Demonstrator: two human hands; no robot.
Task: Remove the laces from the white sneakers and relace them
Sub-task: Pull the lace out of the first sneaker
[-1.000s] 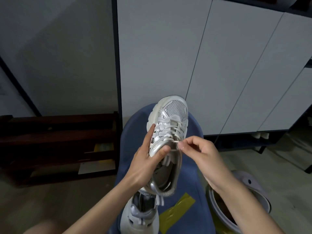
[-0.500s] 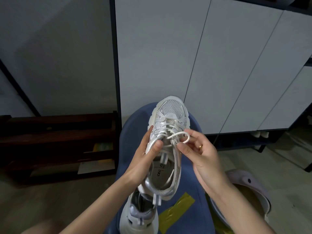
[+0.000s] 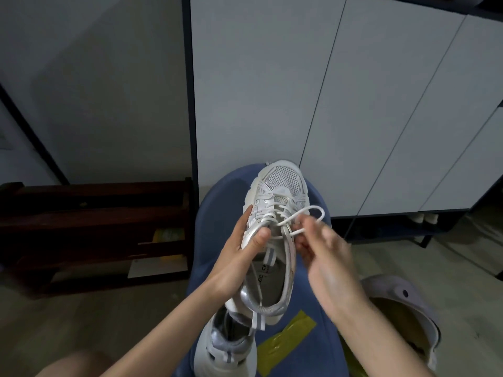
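Above the blue seat [image 3: 217, 213], the held sneaker [image 3: 275, 240] hangs in mid-air, long axis running toe-up-and-away, heel toward the person. Second sneaker [image 3: 226, 346] lies lower down on the seat, partly hidden under the held one's heel.

Left hand [image 3: 239, 257] grips the held sneaker's left side: thumb curled over the eyelet edge, fingers wrapped round the outer wall. Right hand [image 3: 324, 248] is blurred, just right of the tongue; its fingers [image 3: 307, 227] look bunched, pinching the lace [image 3: 299, 219]. Exact pinch spot hard to tell.

Lace forms a loose loop sticking out to the upper right of the eyelets, above the right fingertips. Lower rows toward the toe look laced; another lace end trails down inside the shoe opening.

Key relation: the loop lies up and right of the eyelet rows, right hand nearer. My guess: unlacing is under way, and the next pull goes rightward, away from the tongue, while the left hand braces.
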